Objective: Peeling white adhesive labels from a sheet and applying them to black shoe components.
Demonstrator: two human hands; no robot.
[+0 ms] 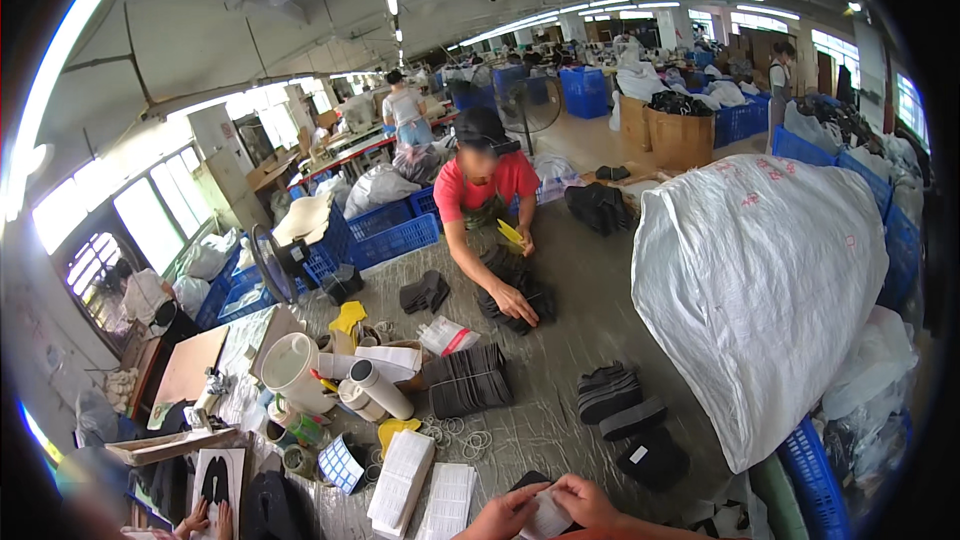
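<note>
Right up close at 6 o'clock, the left hand (503, 516) and right hand (588, 502) are both pinched shut on a little white piece (547, 519), held between them at the near table edge. Paper or thin plastic? Can't tell. There's a dark piece (531, 480) just beyond the fingers, partly hidden, so no idea if they touch.

My read: the step in hand is fiddly fingertip work on that white bit, opening or straightening it maybe. Next move calls for a light two-handed pinch and a clear view of its edges, imo.

From the hands, white printed sheets (451, 500) lie at 9 o'clock, a dark pad with a white label (652, 458) at 1, and a banded dark bundle (468, 381) at 11. Farther off, around 12, a co-worker's hand (514, 304) is on dark pieces.
</note>
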